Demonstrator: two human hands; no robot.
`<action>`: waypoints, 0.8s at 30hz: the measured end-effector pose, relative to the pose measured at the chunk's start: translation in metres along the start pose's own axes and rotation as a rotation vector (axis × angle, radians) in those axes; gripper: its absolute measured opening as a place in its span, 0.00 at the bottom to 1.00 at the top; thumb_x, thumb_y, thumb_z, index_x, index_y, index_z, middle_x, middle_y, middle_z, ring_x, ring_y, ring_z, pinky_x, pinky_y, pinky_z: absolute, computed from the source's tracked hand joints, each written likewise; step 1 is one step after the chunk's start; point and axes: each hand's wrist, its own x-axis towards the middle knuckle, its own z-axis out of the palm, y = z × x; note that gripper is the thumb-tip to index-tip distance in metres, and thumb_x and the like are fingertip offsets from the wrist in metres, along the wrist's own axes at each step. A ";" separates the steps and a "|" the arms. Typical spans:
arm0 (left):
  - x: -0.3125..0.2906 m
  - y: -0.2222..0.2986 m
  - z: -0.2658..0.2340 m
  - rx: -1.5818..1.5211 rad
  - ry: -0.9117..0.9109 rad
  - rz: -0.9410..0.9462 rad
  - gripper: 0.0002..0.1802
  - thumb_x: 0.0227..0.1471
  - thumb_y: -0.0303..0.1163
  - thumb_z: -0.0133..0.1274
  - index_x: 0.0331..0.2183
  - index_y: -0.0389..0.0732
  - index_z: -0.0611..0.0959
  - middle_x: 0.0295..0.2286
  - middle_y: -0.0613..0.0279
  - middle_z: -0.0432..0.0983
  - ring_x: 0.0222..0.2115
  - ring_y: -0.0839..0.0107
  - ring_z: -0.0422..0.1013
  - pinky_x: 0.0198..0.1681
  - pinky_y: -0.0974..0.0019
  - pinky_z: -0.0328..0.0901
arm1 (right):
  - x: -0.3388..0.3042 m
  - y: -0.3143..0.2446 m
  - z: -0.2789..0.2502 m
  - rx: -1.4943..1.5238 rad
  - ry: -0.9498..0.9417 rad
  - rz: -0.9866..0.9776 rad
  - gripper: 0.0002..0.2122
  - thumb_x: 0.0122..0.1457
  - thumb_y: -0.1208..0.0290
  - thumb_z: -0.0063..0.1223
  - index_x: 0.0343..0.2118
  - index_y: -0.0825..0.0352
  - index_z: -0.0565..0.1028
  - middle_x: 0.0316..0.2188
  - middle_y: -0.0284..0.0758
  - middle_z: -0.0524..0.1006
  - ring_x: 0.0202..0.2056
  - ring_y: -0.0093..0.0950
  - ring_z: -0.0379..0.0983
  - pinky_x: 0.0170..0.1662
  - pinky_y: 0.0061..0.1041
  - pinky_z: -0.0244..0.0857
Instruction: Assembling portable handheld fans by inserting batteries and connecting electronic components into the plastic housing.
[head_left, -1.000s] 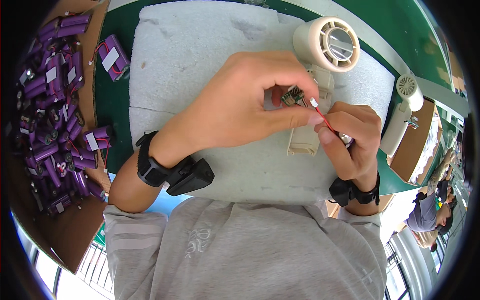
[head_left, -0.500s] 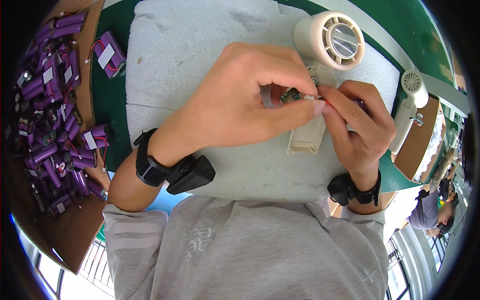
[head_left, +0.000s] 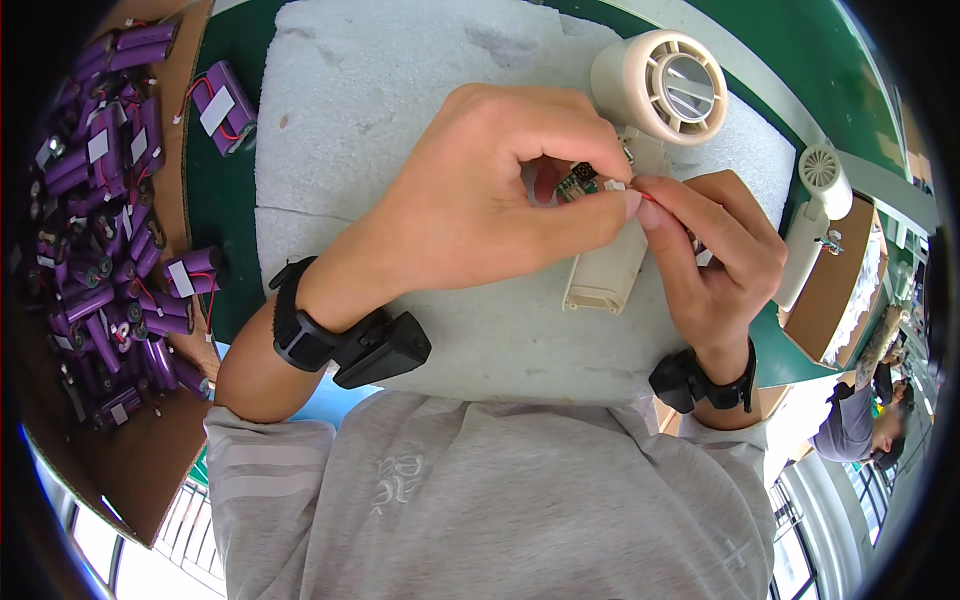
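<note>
My left hand (head_left: pixel 490 190) is closed in a pinch over a small green circuit board (head_left: pixel 577 183) with a white connector (head_left: pixel 613 185) beside it. The fingertips of my right hand (head_left: pixel 725 255) are pressed together on a thin red wire (head_left: pixel 647 197), touching my left fingertips. What lies inside the right palm is mostly hidden. Under both hands rests a cream handheld fan, its round head (head_left: pixel 660 88) at the far side and its hollow handle shell (head_left: pixel 603 277) pointing toward me. My left hand hides part of the handle.
A white foam pad (head_left: pixel 350 120) covers the green table (head_left: pixel 222 190). At left stands a cardboard box (head_left: pixel 165 480) full of purple battery packs (head_left: pixel 100 235); several packs lie beside it. Another cream fan (head_left: pixel 822 185) and a cardboard box (head_left: pixel 835 290) are at right. Beyond is a person (head_left: pixel 850 425).
Both hands have shifted very slightly left, still pinched together. The handle shell's near end has swung a little left, and more of the circuit board shows.
</note>
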 end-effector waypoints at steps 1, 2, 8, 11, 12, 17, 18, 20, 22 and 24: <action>0.001 0.001 -0.001 0.012 -0.014 -0.006 0.04 0.45 0.20 0.59 0.27 0.35 0.80 0.25 0.65 0.71 0.23 0.81 0.63 0.23 0.76 0.54 | 0.002 0.002 0.002 0.054 0.013 0.013 0.08 0.48 0.83 0.60 0.33 0.71 0.79 0.24 0.36 0.75 0.22 0.22 0.69 0.23 0.17 0.59; -0.001 0.001 -0.002 0.022 -0.028 -0.017 0.05 0.45 0.20 0.58 0.28 0.35 0.80 0.25 0.66 0.71 0.24 0.81 0.63 0.23 0.76 0.54 | 0.002 0.003 0.005 0.108 0.024 0.030 0.07 0.47 0.82 0.62 0.32 0.70 0.80 0.22 0.35 0.74 0.20 0.21 0.67 0.21 0.17 0.57; 0.001 0.002 -0.008 -0.126 -0.091 -0.156 0.11 0.43 0.14 0.57 0.33 0.35 0.79 0.30 0.65 0.73 0.30 0.80 0.68 0.30 0.76 0.63 | 0.000 0.007 0.001 0.205 0.014 0.053 0.08 0.46 0.82 0.64 0.31 0.68 0.80 0.20 0.33 0.72 0.18 0.20 0.66 0.19 0.16 0.55; 0.004 -0.002 -0.011 -0.239 -0.130 -0.141 0.15 0.43 0.12 0.56 0.36 0.35 0.79 0.33 0.65 0.74 0.34 0.79 0.69 0.34 0.75 0.67 | 0.000 0.002 0.000 0.156 -0.093 0.066 0.09 0.46 0.83 0.61 0.33 0.72 0.78 0.23 0.35 0.73 0.22 0.21 0.67 0.24 0.17 0.57; 0.004 -0.001 -0.011 -0.236 -0.135 -0.144 0.15 0.43 0.11 0.56 0.36 0.34 0.79 0.33 0.64 0.74 0.34 0.78 0.70 0.36 0.74 0.67 | 0.000 -0.001 0.001 0.157 -0.094 0.069 0.09 0.46 0.83 0.61 0.33 0.72 0.78 0.23 0.35 0.73 0.22 0.21 0.67 0.24 0.17 0.57; 0.004 0.002 -0.012 -0.198 -0.162 -0.203 0.16 0.43 0.11 0.57 0.37 0.33 0.79 0.34 0.62 0.75 0.34 0.76 0.71 0.39 0.73 0.69 | -0.002 -0.006 0.007 0.010 -0.084 0.085 0.10 0.43 0.83 0.63 0.32 0.71 0.79 0.24 0.34 0.73 0.23 0.22 0.68 0.25 0.18 0.60; 0.004 0.003 -0.013 -0.178 -0.167 -0.227 0.15 0.43 0.12 0.58 0.37 0.33 0.79 0.35 0.61 0.75 0.34 0.76 0.72 0.39 0.73 0.69 | -0.004 -0.004 0.009 -0.009 -0.073 0.083 0.11 0.43 0.83 0.63 0.32 0.70 0.79 0.24 0.34 0.74 0.23 0.22 0.69 0.25 0.18 0.61; 0.004 0.001 -0.012 -0.197 -0.154 -0.215 0.15 0.43 0.12 0.58 0.37 0.33 0.79 0.35 0.61 0.76 0.33 0.76 0.72 0.39 0.73 0.69 | -0.003 -0.003 0.009 -0.029 -0.061 0.079 0.11 0.42 0.84 0.64 0.32 0.70 0.79 0.24 0.34 0.74 0.23 0.22 0.69 0.25 0.18 0.62; 0.004 -0.001 -0.009 -0.238 -0.128 -0.197 0.15 0.43 0.12 0.58 0.37 0.33 0.79 0.35 0.61 0.76 0.33 0.76 0.72 0.39 0.73 0.70 | -0.003 -0.002 0.008 -0.022 -0.059 0.060 0.10 0.42 0.84 0.63 0.31 0.70 0.79 0.25 0.34 0.74 0.23 0.22 0.70 0.25 0.18 0.62; 0.003 0.001 -0.008 -0.240 -0.125 -0.199 0.15 0.42 0.12 0.58 0.36 0.33 0.79 0.34 0.61 0.76 0.32 0.76 0.72 0.39 0.72 0.70 | -0.003 -0.002 0.009 -0.018 -0.061 0.052 0.10 0.42 0.84 0.63 0.30 0.70 0.79 0.25 0.34 0.74 0.23 0.22 0.70 0.25 0.18 0.62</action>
